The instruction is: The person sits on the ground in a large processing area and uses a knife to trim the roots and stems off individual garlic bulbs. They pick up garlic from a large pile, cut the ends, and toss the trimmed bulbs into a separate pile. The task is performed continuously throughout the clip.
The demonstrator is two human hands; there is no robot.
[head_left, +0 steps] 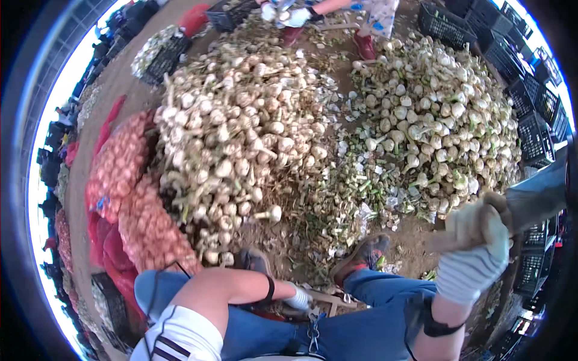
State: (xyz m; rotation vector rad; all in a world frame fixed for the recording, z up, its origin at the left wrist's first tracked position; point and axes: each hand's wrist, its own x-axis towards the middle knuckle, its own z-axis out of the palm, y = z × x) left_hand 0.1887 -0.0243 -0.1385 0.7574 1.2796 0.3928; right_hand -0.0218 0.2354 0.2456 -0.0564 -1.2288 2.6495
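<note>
Dirt floor [412, 239]. Wooden frame [325, 297] nearer us than left garlic heap [241, 132]; left hand [298, 298] beside frame, grip we cannot tell. Right of heap, right hand [478, 237] clenched on blurred grey object [539, 201]. Left of heap, mesh sacks [118, 168].

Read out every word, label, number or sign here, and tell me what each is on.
No text can be read anywhere.
Red mesh sack: a small blue patch, too blurred to tell whether it is lettering.
White sleeve: black stripes, no legible letters.
Right glove: stripes, no legible letters.
Black plastic crates: no legible markings.
</note>
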